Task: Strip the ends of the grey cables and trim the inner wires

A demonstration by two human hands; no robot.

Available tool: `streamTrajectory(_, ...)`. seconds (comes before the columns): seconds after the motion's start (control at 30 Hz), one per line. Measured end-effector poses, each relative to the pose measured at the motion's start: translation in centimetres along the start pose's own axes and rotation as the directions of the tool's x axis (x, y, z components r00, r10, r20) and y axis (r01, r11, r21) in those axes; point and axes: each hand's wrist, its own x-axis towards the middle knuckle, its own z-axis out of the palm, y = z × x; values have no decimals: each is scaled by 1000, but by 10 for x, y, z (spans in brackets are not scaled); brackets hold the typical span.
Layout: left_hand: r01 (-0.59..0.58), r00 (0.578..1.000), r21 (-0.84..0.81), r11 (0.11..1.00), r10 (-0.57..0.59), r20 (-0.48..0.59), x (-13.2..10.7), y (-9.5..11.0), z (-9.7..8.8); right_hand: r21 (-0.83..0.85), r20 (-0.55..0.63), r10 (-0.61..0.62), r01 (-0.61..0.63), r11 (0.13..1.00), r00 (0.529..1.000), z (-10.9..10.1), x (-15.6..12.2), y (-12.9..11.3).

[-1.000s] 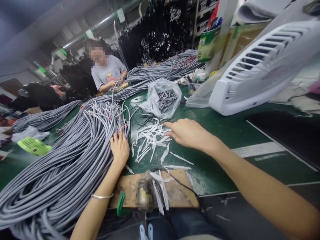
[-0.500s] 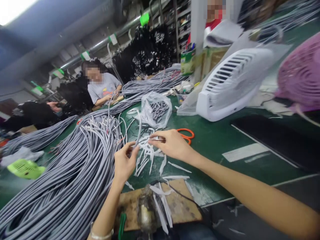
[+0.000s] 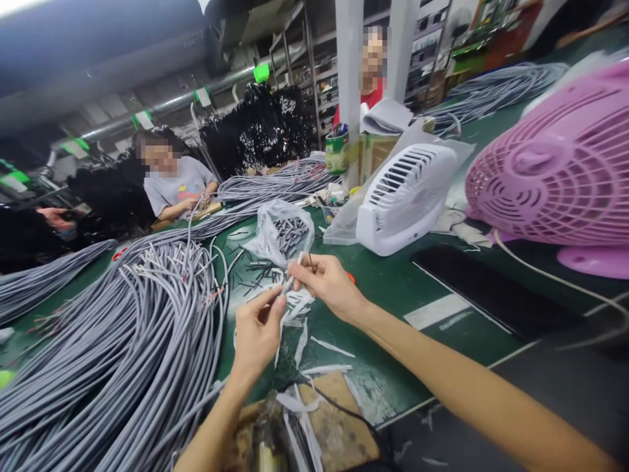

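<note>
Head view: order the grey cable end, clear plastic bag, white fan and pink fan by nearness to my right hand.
1. Grey cable end: pinched between right hand and left hand.
2. Clear plastic bag: just beyond, leftward.
3. White fan: behind, rightward.
4. Pink fan: far right.

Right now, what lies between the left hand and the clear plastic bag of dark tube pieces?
Head view: loose white strips and short black pieces scattered on the green table, between the left hand and the clear plastic bag.
</note>
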Motion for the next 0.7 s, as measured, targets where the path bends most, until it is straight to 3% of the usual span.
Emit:
streamTrajectory(0.17, -1, 993, 42, 999, 6, -122, -9, -5, 4, -50, 19, 3, -2, 999, 1000, 6, -6, 10)
streamTrajectory(0.37, -31, 994, 46, 998, 36, -99, -14, -3, 0, -138, 43, -5, 11, 990, 999, 13, -10, 12)
streamTrajectory(0.47, -45, 989, 61, 997, 53, -137, -18, 1, -2, -247, -13, -100, 94, 965, 995, 12, -13, 6)
streamTrajectory(0.57, -61, 967, 95, 994, 82, -240, -21, 5, -4, -488, -81, -286, 212, 847, 955, 9, -18, -1)
streamTrajectory(0.7, -85, 945, 154, 984, 128, -301, -22, 4, -6, -713, 96, -444, 373, 594, 891, 9, -27, -1)
